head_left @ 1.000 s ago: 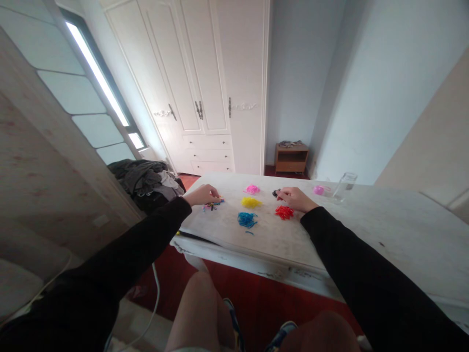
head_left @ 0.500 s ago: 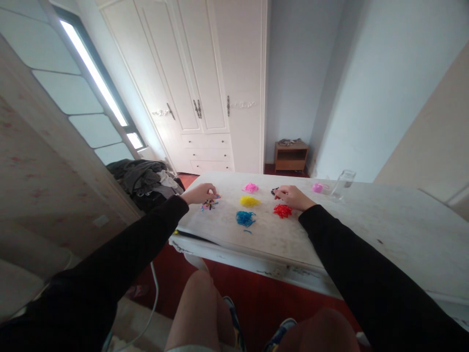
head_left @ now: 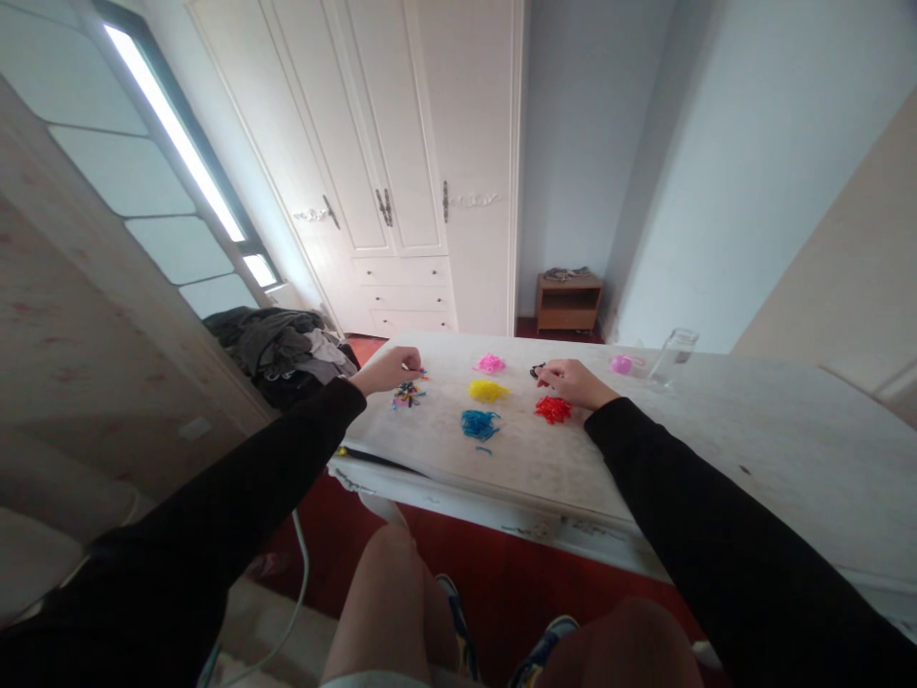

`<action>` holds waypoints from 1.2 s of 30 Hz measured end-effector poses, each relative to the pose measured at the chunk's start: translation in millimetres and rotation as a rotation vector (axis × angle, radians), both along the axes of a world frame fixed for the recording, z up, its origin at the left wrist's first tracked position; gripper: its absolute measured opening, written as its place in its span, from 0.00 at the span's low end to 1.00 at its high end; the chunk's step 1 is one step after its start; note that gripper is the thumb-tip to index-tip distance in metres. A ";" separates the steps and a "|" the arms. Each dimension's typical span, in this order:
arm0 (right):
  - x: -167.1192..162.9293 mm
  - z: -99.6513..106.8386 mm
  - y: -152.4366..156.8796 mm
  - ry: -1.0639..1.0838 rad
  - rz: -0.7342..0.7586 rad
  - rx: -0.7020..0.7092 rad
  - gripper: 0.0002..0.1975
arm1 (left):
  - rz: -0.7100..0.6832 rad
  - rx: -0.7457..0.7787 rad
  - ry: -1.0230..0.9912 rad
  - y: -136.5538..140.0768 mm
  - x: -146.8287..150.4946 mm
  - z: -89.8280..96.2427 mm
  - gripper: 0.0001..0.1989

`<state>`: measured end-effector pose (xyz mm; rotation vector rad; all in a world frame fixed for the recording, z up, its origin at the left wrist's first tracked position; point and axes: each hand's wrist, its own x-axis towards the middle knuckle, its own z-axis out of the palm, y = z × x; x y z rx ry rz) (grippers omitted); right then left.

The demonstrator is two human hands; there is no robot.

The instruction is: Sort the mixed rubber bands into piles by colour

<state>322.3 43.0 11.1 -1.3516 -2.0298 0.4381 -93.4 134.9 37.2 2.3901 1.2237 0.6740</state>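
On the white table [head_left: 430,449] lie small piles of thin coloured strands that look like rubber bands. My left hand [head_left: 391,370] is closed in a pinch just above a mixed-colour pile [head_left: 408,395]; a few bluish and orange strands show at its fingertips. My right hand [head_left: 571,382] rests with bent fingers at a small black clump [head_left: 536,371], partly hidden by the fingers. Whether it grips the clump is unclear. Right below that hand sits a red pile [head_left: 553,411]. Between the hands are a pink pile [head_left: 490,363], a yellow pile [head_left: 488,390] and a blue pile [head_left: 479,424].
A clear glass bottle or vase [head_left: 673,358] and a round pink object [head_left: 621,364] stand at the back right. Dark clothes [head_left: 276,349] are heaped beyond the table's left end. A wardrobe [head_left: 458,124] and a low wooden cabinet [head_left: 569,301] stand behind.
My left hand has shifted slightly at the mixed pile and its fingers have drawn closer together. The right hand stays by the black clump. The whole view has tilted a little.
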 end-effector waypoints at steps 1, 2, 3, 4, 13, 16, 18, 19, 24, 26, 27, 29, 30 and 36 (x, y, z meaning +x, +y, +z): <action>0.0 -0.2 0.2 0.000 -0.001 -0.002 0.24 | -0.001 -0.008 -0.031 0.2 0.9 -1.2 0.13; 0.0 -0.4 0.5 0.001 -0.002 -0.004 0.24 | -0.004 -0.025 -0.058 0.2 2.1 -2.2 0.13; -0.1 -0.6 0.6 0.001 -0.002 -0.006 0.24 | -0.006 -0.049 -0.073 0.0 3.3 -2.9 0.14; -0.1 -0.7 0.6 0.000 -0.003 -0.008 0.24 | -0.005 -0.072 -0.079 -0.4 4.7 -3.2 0.14; -1.5 0.6 -1.3 0.010 0.000 -0.015 0.24 | -0.041 -0.221 -0.257 -8.7 27.4 -1.7 0.16; -2.2 1.1 -2.0 0.019 0.001 -0.014 0.23 | -0.074 -0.231 -0.376 -10.2 46.5 -3.3 0.18; -2.7 1.2 -2.6 0.025 -0.001 -0.009 0.23 | -0.109 -0.201 -0.442 -8.7 63.7 -3.3 0.17; -3.0 1.2 -2.9 0.027 -0.002 -0.006 0.23 | -0.133 -0.193 -0.468 -6.9 73.5 -2.8 0.17; -4.2 1.2 -5.0 0.040 -0.012 0.029 0.22 | -0.249 -0.239 -0.561 10.5 124.0 1.1 0.16; -4.4 1.4 -5.8 0.041 -0.019 0.041 0.22 | -0.268 -0.273 -0.596 19.7 140.1 0.9 0.17; -4.5 1.4 -6.1 0.039 -0.023 0.045 0.22 | -0.273 -0.289 -0.613 24.2 146.5 0.1 0.18; -4.3 1.3 -6.3 0.032 -0.033 0.051 0.21 | -0.277 -0.308 -0.649 32.1 155.7 -2.7 0.19; -4.2 1.2 -6.2 0.027 -0.040 0.053 0.20 | -0.278 -0.312 -0.663 35.1 158.7 -4.3 0.20; -6.7 3.5 -6.6 0.011 -0.112 0.104 0.17 | -0.364 -0.288 -0.584 31.1 164.3 -11.1 0.15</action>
